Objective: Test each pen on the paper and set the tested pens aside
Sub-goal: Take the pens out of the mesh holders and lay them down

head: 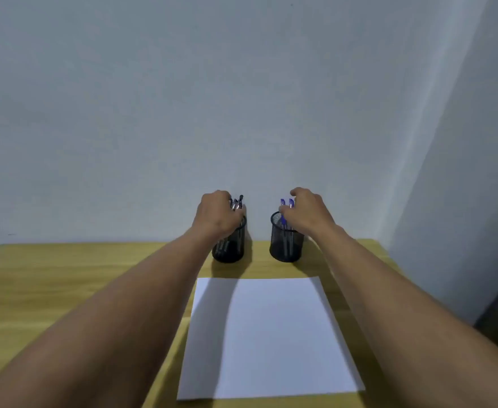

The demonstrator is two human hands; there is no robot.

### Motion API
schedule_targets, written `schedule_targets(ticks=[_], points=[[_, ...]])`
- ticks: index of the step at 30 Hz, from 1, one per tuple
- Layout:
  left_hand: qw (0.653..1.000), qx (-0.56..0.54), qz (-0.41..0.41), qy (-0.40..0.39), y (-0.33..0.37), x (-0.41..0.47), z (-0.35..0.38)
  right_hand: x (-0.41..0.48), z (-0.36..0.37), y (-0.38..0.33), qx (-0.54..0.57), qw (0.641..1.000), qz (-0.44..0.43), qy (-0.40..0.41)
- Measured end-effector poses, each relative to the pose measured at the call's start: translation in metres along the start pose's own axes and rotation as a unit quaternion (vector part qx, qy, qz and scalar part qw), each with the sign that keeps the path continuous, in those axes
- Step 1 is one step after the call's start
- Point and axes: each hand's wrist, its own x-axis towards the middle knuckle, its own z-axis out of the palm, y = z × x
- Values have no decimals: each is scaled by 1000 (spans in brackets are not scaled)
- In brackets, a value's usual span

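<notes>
Black mesh: the left cup point(230, 252) holds dark pens point(237, 203), gripped by the left hand point(216, 214). The right cup point(286, 249) holds blue pens point(283, 203). The right hand point(308, 213) touches them, its grip unclear. White paper point(271, 334) lies nearer on the wooden table point(65, 269).

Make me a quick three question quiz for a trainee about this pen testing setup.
1. True or false: the paper already bears pen marks.
2. The blue pens are: A, lying flat on the paper; B, standing in the right mesh cup; C, shut in a drawer.
3. Which hand is at the blue pens?
Key: 1 false; 2 B; 3 the right hand.
</notes>
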Motion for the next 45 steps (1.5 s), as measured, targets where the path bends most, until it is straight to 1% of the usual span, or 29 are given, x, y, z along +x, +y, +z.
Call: schedule_targets(ticks=[2,4,6,10,12,15,20,26,32,37,45], points=[[999,-17,-48,11,-5,8,10,11,10,2,15,1000,15,15],[997,-11,-76,5,-10,13,19,20,21,9,2,999,29,21],[996,-16,-83,12,-10,18,26,27,29,14,-6,999,40,22],[996,0,-81,21,-9,22,33,34,41,21,-31,998,27,46],[996,-1,-84,18,-9,24,38,35,46,22,-33,998,22,50],[995,-31,-98,11,-11,29,43,39,52,22,-35,998,23,51],[993,-39,-110,-13,-14,38,45,43,53,22,-11,999,28,40],[997,1,-72,-14,-13,38,47,44,51,27,22,999,16,28],[999,45,-4,-6,-18,36,42,46,51,32,33,999,-1,35],[999,25,14,-27,-21,39,40,45,52,32,41,999,-12,34],[998,-12,52,-20,-29,40,45,44,52,32,58,997,-21,35]])
